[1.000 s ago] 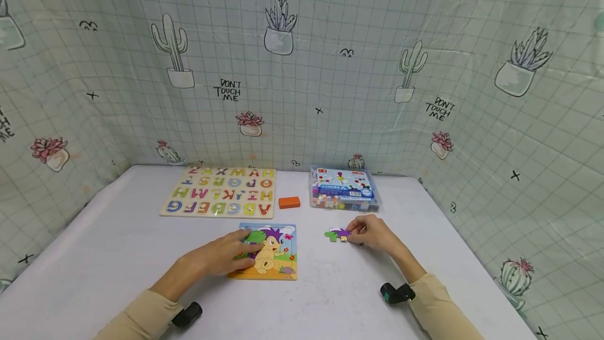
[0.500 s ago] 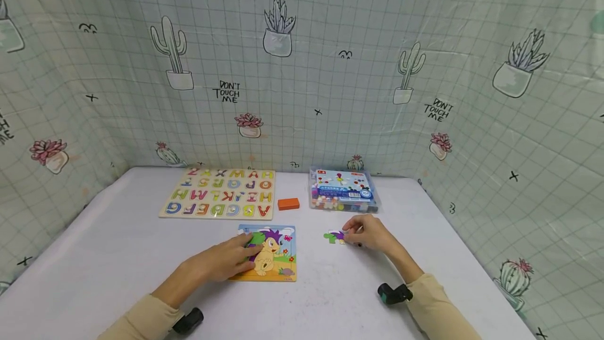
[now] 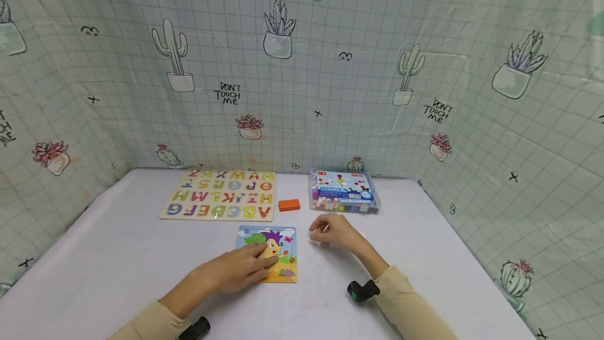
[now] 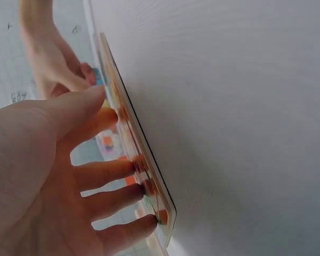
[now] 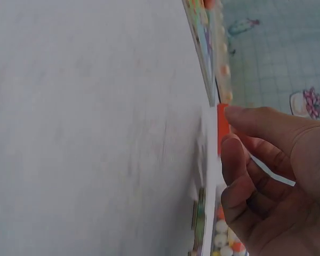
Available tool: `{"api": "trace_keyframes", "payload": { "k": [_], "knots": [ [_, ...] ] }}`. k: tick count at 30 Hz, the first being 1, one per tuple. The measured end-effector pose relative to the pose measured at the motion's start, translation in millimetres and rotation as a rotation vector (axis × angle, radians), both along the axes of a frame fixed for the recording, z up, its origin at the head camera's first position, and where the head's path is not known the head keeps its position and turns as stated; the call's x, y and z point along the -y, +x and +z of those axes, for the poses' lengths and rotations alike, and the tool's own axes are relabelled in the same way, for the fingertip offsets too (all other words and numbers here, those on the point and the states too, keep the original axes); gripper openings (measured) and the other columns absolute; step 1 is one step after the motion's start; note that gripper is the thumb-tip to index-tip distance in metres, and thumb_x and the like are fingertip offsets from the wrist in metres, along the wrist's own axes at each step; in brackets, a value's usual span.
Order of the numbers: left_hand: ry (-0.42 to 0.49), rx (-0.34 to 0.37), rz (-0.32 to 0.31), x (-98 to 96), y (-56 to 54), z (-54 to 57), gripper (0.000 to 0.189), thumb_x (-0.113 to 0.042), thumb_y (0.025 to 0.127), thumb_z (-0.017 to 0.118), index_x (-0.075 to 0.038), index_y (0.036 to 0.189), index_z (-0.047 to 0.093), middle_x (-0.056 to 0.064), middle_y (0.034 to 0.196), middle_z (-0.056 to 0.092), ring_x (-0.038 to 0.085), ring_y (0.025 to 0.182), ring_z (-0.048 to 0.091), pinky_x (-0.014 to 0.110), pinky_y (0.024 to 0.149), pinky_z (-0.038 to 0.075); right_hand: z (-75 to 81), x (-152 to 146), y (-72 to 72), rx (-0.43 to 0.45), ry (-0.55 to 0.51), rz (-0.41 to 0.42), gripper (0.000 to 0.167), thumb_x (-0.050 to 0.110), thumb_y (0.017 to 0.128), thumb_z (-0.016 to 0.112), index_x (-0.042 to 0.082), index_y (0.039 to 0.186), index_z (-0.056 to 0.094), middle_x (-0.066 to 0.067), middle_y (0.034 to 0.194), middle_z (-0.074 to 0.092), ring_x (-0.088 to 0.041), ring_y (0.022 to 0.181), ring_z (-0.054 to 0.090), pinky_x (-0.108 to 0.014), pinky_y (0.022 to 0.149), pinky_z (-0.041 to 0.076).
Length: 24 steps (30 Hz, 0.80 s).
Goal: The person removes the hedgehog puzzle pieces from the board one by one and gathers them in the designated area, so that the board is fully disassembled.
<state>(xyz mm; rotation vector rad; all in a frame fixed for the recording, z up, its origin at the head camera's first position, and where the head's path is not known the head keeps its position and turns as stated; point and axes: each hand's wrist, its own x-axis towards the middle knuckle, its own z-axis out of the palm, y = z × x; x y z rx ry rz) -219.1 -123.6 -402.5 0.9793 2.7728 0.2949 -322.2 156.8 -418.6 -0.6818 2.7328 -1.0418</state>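
Note:
My left hand (image 3: 240, 266) lies over a wooden jigsaw puzzle (image 3: 289, 262) picturing a purple-haired hedgehog. In the left wrist view its spread fingers (image 4: 114, 197) touch the puzzle's face with their tips. To the right of the puzzle, my right hand (image 3: 334, 231) hovers above the table with loosely curled fingers. The right wrist view shows thumb and index finger apart, with no piece visible between them. Beneath this hand lie small jigsaw pieces (image 5: 200, 218) on the table, which the hand hides in the head view.
Behind the puzzle lies an alphabet board (image 3: 217, 195). An orange block (image 3: 289, 205) sits beside it. A clear plastic box (image 3: 343, 191) of coloured parts stands at the back right. A patterned cloth (image 3: 311, 67) rises behind the table.
My right hand has let go of the jigsaw pieces and moved left towards the puzzle. My left hand has shifted right across the puzzle, uncovering the green part of its picture.

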Motion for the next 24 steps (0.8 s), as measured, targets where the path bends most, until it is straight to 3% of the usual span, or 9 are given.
{"api": "trace_keyframes", "payload": {
  "k": [15, 24],
  "knots": [
    [-0.049, 0.057, 0.040, -1.7, 5.1, -3.6, 0.046, -0.041, 0.103, 0.047, -0.031, 0.148, 0.045, 0.014, 0.161, 0.029, 0.036, 0.148, 0.029, 0.052, 0.119, 0.031, -2.0, 89, 1.0, -0.042, 0.060, 0.170, 0.018, 0.018, 0.088, 0.074, 0.009, 0.103, 0.075, 0.004, 0.076, 0.064, -0.005, 0.065, 0.050, -0.015, 0.059, 0.041],
    [-0.051, 0.031, 0.018, 3.8, 10.1, -2.0, 0.048, -0.038, 0.101, 0.052, -0.028, 0.148, 0.046, 0.015, 0.160, 0.030, 0.036, 0.148, 0.030, 0.052, 0.118, 0.032, 3.2, 116, -0.3, -0.004, 0.085, 0.174, 0.023, 0.019, 0.089, 0.073, 0.007, 0.109, 0.074, 0.003, 0.077, 0.067, -0.004, 0.064, 0.051, -0.015, 0.060, 0.042]
  ]
}}
